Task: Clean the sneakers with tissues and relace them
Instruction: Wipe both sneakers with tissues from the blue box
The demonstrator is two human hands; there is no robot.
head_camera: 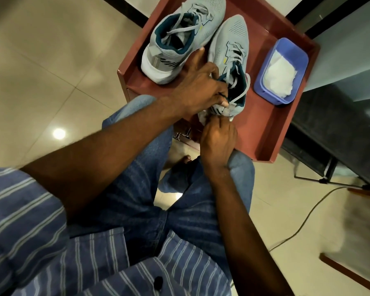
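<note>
A person's left hand grips the near sneaker on the worktop; the right hand pinches a tissue against its heel. Beside it, the second sneaker waits, laces loose; relacing remains.

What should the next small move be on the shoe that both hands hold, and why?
Probably wipe along the heel. The left hand grips the near sneaker at its collar, and the right hand presses a white tissue against the heel, so cleaning seems under way.

Far sneaker blocks table's left; tissue tub blocks right; near-right corner free.
</note>
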